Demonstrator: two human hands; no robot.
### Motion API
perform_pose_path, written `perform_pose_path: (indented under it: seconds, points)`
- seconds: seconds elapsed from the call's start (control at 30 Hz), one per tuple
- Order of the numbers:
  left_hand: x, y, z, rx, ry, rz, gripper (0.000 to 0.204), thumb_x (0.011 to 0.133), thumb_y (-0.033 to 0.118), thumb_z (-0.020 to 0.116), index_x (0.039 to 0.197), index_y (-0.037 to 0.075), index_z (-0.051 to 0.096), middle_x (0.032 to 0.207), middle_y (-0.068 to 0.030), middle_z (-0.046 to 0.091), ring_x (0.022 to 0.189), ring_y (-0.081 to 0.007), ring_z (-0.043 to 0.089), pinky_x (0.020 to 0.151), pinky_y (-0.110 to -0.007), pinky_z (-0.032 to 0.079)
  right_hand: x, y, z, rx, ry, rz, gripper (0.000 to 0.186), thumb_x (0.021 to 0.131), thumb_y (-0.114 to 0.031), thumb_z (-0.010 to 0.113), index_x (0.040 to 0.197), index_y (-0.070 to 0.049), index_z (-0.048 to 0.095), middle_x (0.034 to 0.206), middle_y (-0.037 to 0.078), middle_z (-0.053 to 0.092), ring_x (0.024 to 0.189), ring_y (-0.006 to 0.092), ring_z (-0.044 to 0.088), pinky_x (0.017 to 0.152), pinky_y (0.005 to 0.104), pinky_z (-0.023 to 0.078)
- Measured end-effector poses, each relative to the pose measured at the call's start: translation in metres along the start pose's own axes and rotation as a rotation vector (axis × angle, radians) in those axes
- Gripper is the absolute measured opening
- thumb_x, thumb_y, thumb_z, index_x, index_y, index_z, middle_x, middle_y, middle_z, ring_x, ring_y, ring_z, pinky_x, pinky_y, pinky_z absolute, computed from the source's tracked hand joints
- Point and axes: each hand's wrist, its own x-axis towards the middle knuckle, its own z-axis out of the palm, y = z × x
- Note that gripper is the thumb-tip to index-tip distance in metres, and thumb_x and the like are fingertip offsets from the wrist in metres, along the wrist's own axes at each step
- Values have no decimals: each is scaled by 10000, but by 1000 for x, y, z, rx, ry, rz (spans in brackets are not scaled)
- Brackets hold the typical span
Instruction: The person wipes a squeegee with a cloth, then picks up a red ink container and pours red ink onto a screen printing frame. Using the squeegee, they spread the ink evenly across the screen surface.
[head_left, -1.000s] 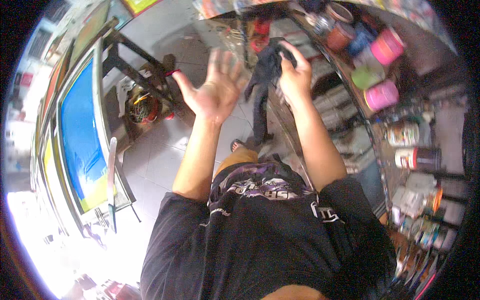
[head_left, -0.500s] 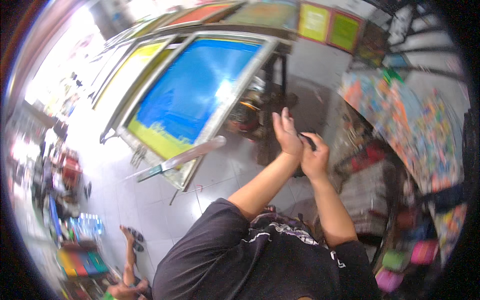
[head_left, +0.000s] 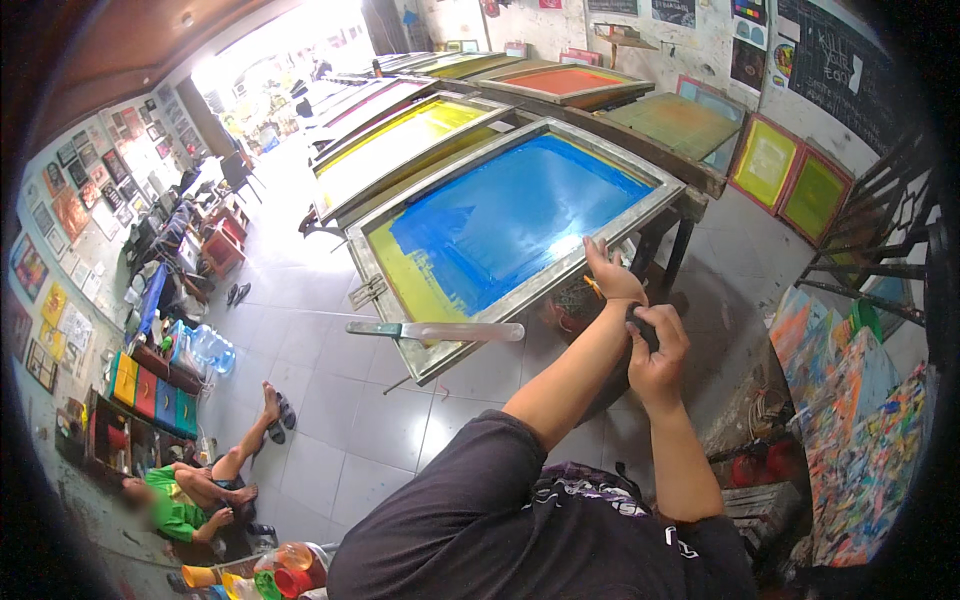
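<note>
Aluminium-framed, the big rectangular printing screen coated blue and yellow now fills the middle of the view, where a second ago the hands were raised toward crowded shelves with a dark cloth between them. The person has swung round from the shelving to the row of screens, so the work has moved from the shelves to this frame.

The left hand rests on the frame's lower right edge, at about two o'clock from the picture's centre, fingers spread and laid flat on the metal, with something small and orange showing under the palm; what it is I cannot tell. The right hand sits just below it at four o'clock, half curled and touching the left wrist, its fingers closed on a small dark object too hidden to name. The cloth is no longer in view.

A long flat metal-bladed squeegee lies across the frame's near corner at about eight o'clock from the hands, apart from both. More framed screens in yellow, red and green run away at twelve o'clock. At seven o'clock a person in a green top sits on the tiled floor, well apart.
</note>
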Motion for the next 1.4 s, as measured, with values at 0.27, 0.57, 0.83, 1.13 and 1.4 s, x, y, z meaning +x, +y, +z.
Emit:
perform_pose_path:
  seconds: [0.27, 0.57, 0.83, 1.13, 1.4]
  points:
    - [-20, 6, 13, 70, 159, -137, 610, 918, 433, 323, 1404, 79, 222, 1366, -178, 322, 1232, -271, 332, 992, -358, 272, 3, 12, -17, -58, 11, 82, 127, 781, -35, 597, 886, 14, 545, 839, 175, 593, 801, 363, 584, 697, 382, 462]
    - [-53, -5, 38, -70, 208, -198, 631, 884, 500, 394, 1259, -7, 430, 1259, -123, 461, 1112, -214, 445, 953, -302, 303, -32, 3, -56, 89, -277, 293, 144, 781, -93, 620, 863, 6, 555, 797, 196, 617, 776, 358, 618, 659, 376, 470]
    - [-61, -8, 39, -3, 238, -271, 612, 885, 478, 405, 1184, -50, 485, 1136, -132, 531, 1024, -218, 487, 924, -302, 329, -27, 21, -51, -99, 8, 122, 91, 791, -47, 575, 851, 14, 545, 777, 180, 596, 741, 353, 597, 663, 359, 453]
    - [-54, -13, 40, -64, 221, -229, 619, 894, 474, 386, 1199, -57, 479, 1210, -148, 496, 1096, -221, 465, 923, -296, 338, -17, 24, -40, -197, 86, 145, 115, 779, -15, 561, 886, 16, 535, 820, 191, 588, 774, 378, 584, 683, 390, 454]
    - [-72, -62, 27, 146, 162, -194, 605, 897, 497, 375, 1171, -31, 489, 1221, -167, 484, 1120, -267, 449, 938, -333, 325, -10, 57, -52, -284, 173, 260, 121, 823, -79, 547, 880, 28, 544, 798, 208, 596, 754, 382, 587, 679, 397, 449]
